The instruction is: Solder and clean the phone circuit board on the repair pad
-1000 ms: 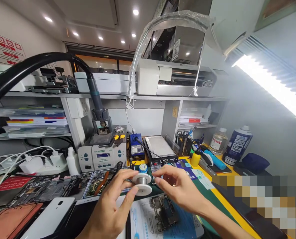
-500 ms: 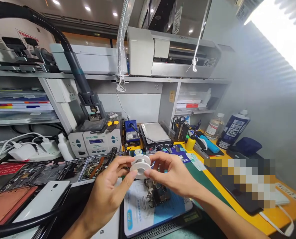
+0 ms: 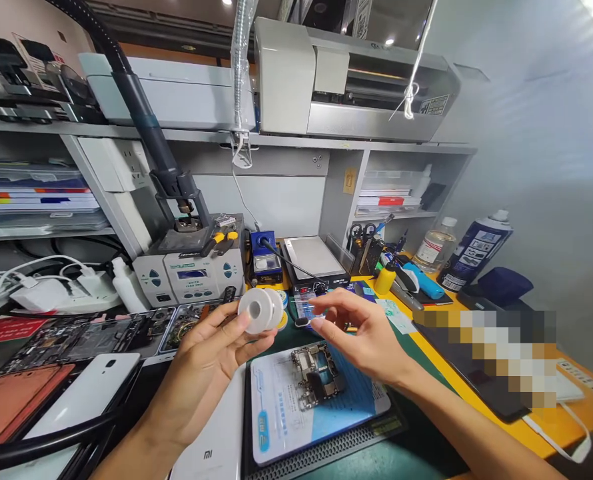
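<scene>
Spool turned since 0.5 s ago; right hand now off it. Left hand pinches spool, centre of frame, axis running roughly toward right hand, just right, thumb and fingers parted.

Spray can beside clear bottle

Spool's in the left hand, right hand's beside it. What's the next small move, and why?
I'd probably turn the white spool slightly in the left hand so its winding faces us: one flat end is toward the camera, and I can't make out any strand reaching the right hand, which is apart from the spool.
</scene>
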`<state>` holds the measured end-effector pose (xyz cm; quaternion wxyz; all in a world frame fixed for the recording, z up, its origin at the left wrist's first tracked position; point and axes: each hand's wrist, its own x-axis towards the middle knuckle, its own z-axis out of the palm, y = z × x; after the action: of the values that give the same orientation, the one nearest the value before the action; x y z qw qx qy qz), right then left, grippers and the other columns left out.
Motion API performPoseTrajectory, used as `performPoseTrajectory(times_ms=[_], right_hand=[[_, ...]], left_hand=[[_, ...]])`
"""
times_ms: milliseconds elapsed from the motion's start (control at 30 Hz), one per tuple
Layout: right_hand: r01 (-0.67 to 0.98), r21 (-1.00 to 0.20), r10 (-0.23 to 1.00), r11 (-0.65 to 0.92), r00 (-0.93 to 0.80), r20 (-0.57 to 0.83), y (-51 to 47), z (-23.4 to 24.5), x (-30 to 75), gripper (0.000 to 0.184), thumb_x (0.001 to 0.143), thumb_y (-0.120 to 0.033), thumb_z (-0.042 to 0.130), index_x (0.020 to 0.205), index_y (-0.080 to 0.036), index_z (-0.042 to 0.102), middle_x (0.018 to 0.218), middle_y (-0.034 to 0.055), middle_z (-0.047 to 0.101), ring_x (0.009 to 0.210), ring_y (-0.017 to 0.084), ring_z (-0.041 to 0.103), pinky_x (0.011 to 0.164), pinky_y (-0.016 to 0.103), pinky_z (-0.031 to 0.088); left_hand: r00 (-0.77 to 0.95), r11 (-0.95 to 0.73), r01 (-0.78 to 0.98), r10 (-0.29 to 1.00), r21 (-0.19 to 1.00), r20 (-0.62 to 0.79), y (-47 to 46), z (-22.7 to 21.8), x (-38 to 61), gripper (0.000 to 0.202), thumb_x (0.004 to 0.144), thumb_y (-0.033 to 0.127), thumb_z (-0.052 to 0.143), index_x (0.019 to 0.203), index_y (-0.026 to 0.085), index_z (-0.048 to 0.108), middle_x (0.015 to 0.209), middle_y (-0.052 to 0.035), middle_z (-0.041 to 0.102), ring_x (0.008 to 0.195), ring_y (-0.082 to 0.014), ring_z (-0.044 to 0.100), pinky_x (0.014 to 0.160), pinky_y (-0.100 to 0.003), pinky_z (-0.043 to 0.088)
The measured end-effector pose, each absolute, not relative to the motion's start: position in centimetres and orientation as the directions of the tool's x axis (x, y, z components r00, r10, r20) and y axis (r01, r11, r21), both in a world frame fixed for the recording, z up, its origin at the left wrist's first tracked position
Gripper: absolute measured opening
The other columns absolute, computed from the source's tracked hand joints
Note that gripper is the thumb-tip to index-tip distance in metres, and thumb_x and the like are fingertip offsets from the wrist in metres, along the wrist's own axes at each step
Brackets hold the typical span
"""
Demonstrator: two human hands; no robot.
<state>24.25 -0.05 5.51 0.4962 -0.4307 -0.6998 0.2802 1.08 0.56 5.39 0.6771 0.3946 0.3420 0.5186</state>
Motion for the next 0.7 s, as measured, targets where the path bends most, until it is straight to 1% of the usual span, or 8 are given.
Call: performPoseTrajectory(times_ms=[133,300,400,467,567,700], right_hand=[[0.374,-0.769,0.848,0.518,-0.108,0.519,0.1,5.2,24.5,0.013,0.090,-0.025,0.069,0.102,-0.020,0.072,0.088,0.0036,0.068,0.066,0.013,0.057,0.055,0.026,0.047],[0.397,-0.672,0.760,0.626,-0.117,0.639,-0.5,5.2,24.1,0.011,0.091,-0.023,0.068,0.102,-0.022,0.070,0.078,0.0013,0.064,0.061,0.014,0.054,0.052,0.027,0.046],[0.389,-0.573,0.670,0.722,-0.183,0.719,-1.2,4.9,23.6,0.018,0.088,-0.017,0.069,0.105,-0.023,0.070,0.079,0.0022,0.065,0.060,0.014,0.055,0.052,0.028,0.047],[0.428,-0.477,0.602,0.768,-0.226,0.766,-1.4,4.6,23.2,0.025,0.087,-0.013,0.069,0.110,-0.023,0.068,0.082,0.0037,0.066,0.060,0.014,0.055,0.051,0.028,0.048],[0.509,-0.350,0.526,0.786,-0.253,0.812,-1.4,4.1,22.8,0.032,0.087,-0.011,0.070,0.116,-0.022,0.064,0.086,0.0057,0.066,0.061,0.015,0.056,0.050,0.027,0.047],[0.547,-0.300,0.502,0.781,-0.264,0.824,-1.3,3.8,22.5,0.031,0.089,-0.012,0.067,0.118,-0.021,0.064,0.087,0.0072,0.066,0.064,0.015,0.059,0.051,0.026,0.049]], left_hand=[[0.245,0.212,-0.472,0.964,0.856,-0.104,0.5,5.5,1.1,0.015,0.090,0.019,0.068,0.105,0.017,0.067,0.105,-0.0083,0.076,0.095,-0.0214,0.076,0.083,-0.030,0.064],[0.286,0.243,-0.457,0.951,0.856,-0.118,0.2,5.4,1.2,0.020,0.090,0.019,0.070,0.109,0.018,0.067,0.114,-0.0087,0.073,0.098,-0.0241,0.075,0.079,-0.032,0.066],[0.321,0.252,-0.433,0.940,0.865,-0.114,-0.2,5.4,1.5,0.023,0.090,0.022,0.069,0.112,0.019,0.066,0.119,-0.0093,0.071,0.101,-0.0255,0.074,0.079,-0.035,0.066],[0.330,0.244,-0.414,0.938,0.877,-0.105,-0.5,5.4,1.8,0.025,0.091,0.025,0.069,0.115,0.019,0.066,0.119,-0.0094,0.070,0.102,-0.0243,0.072,0.079,-0.035,0.066],[0.337,0.219,-0.387,0.938,0.896,-0.084,-0.9,5.5,2.1,0.028,0.090,0.030,0.071,0.115,0.019,0.068,0.122,-0.0088,0.069,0.100,-0.0213,0.068,0.078,-0.035,0.066],[0.348,0.203,-0.345,0.934,0.916,-0.076,-0.7,5.0,1.8,0.035,0.086,0.036,0.076,0.116,0.020,0.068,0.125,-0.0089,0.067,0.104,-0.0226,0.065,0.082,-0.036,0.065]])
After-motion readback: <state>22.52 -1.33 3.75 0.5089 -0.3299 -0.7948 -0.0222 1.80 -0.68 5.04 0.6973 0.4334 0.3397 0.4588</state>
